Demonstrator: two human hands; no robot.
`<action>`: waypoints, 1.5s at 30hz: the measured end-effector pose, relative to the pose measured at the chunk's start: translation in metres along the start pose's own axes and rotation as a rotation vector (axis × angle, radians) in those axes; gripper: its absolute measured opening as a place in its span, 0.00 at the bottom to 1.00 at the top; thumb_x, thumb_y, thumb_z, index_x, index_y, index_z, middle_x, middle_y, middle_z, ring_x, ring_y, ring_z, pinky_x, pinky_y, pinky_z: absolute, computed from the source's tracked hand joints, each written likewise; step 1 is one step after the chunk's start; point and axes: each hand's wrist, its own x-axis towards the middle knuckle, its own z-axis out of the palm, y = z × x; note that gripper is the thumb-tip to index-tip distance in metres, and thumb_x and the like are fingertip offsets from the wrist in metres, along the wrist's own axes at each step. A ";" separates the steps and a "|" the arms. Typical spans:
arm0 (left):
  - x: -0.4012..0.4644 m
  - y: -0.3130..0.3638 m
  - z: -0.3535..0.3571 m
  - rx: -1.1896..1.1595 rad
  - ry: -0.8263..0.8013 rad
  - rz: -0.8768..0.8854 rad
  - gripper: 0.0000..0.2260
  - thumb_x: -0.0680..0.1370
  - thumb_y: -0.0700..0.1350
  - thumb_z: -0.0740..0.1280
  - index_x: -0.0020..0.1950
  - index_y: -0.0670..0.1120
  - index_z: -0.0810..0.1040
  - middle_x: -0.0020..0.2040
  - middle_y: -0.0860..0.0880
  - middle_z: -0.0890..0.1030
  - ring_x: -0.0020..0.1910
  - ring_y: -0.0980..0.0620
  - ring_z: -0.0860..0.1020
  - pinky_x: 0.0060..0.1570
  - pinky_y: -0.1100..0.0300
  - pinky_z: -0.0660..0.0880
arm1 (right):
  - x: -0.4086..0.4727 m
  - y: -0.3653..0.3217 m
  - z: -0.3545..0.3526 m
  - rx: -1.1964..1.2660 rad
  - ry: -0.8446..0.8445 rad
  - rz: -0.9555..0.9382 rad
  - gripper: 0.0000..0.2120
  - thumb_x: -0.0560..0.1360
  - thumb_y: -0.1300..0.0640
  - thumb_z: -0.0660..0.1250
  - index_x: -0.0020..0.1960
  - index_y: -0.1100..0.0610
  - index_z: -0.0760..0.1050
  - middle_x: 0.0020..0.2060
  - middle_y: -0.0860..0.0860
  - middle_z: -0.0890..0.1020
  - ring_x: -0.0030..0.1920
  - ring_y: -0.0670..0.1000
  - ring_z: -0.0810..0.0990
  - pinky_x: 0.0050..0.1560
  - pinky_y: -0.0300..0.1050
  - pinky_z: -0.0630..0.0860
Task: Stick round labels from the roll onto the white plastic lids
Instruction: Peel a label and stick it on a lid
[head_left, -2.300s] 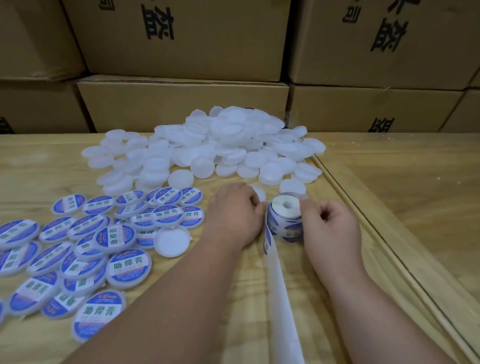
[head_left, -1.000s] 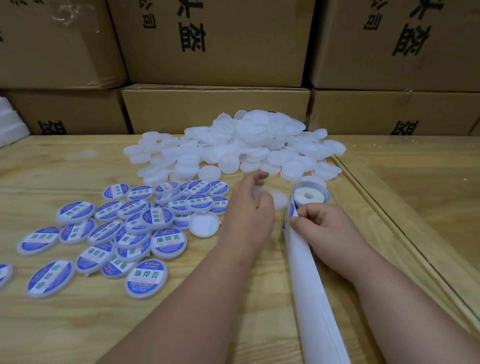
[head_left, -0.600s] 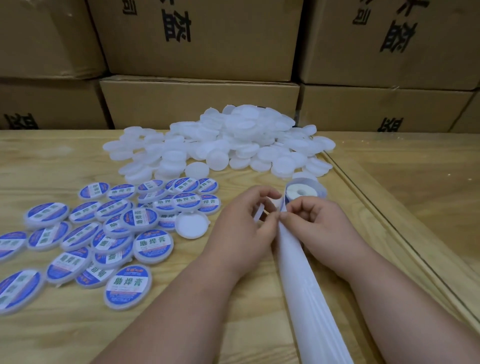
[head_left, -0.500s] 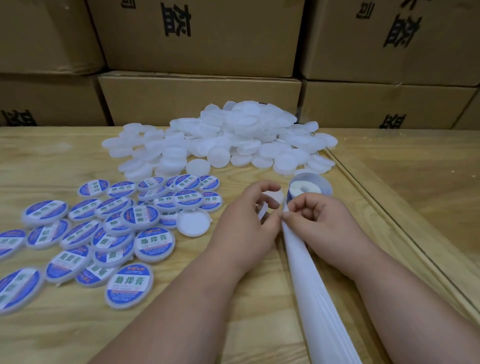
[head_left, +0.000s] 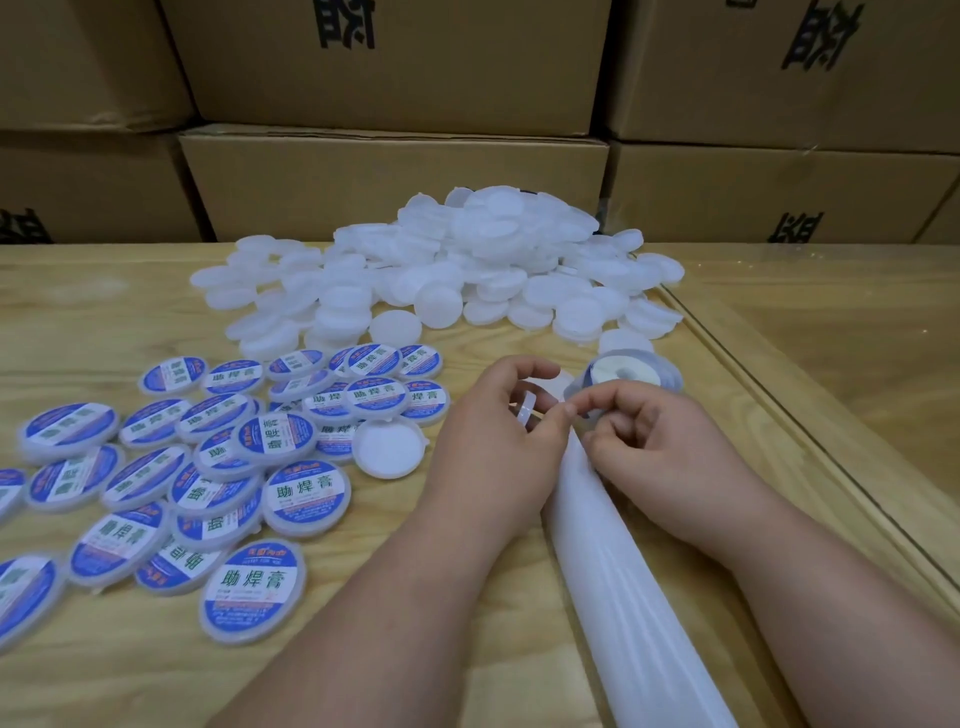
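My left hand (head_left: 493, 447) holds a blank white lid (head_left: 525, 410) on edge between its thumb and fingers. Right beside it, my right hand (head_left: 660, 452) pinches the label strip (head_left: 586, 413) where it leaves the roll of labels (head_left: 626, 371). The two hands' fingertips almost touch. Whether a label has peeled free is hidden by the fingers. The white backing strip (head_left: 628, 597) runs from the roll toward me between my forearms. A big pile of blank white lids (head_left: 467, 270) lies behind the hands.
Several lids with blue labels (head_left: 208, 457) are spread on the wooden table (head_left: 78, 312) to the left, with one blank upturned lid (head_left: 389, 448) among them. Stacked cardboard boxes (head_left: 395, 176) wall off the back. A raised wooden edge (head_left: 810, 447) runs along the right.
My left hand picked up a blank lid near the roll and brought it to my right hand. My right hand shifted from the roll's side to pinching the strip.
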 end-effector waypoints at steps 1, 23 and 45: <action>0.000 0.000 0.000 -0.007 -0.001 -0.003 0.09 0.76 0.49 0.73 0.52 0.61 0.76 0.43 0.65 0.81 0.39 0.65 0.78 0.35 0.74 0.69 | 0.000 -0.001 0.002 0.027 0.015 0.000 0.11 0.72 0.58 0.65 0.48 0.46 0.82 0.27 0.49 0.72 0.28 0.49 0.68 0.30 0.42 0.68; 0.001 -0.002 -0.001 -0.009 0.007 -0.043 0.06 0.77 0.46 0.71 0.49 0.59 0.81 0.44 0.66 0.81 0.45 0.69 0.78 0.39 0.77 0.70 | 0.000 -0.011 0.008 0.052 -0.071 0.101 0.11 0.68 0.49 0.71 0.47 0.54 0.82 0.42 0.60 0.84 0.38 0.50 0.77 0.42 0.51 0.74; -0.001 0.001 0.001 0.005 -0.011 -0.037 0.05 0.77 0.47 0.71 0.49 0.58 0.80 0.44 0.67 0.81 0.40 0.68 0.78 0.35 0.77 0.69 | 0.000 -0.010 0.009 0.014 0.026 0.116 0.11 0.65 0.56 0.64 0.45 0.56 0.81 0.28 0.49 0.72 0.27 0.45 0.64 0.25 0.32 0.63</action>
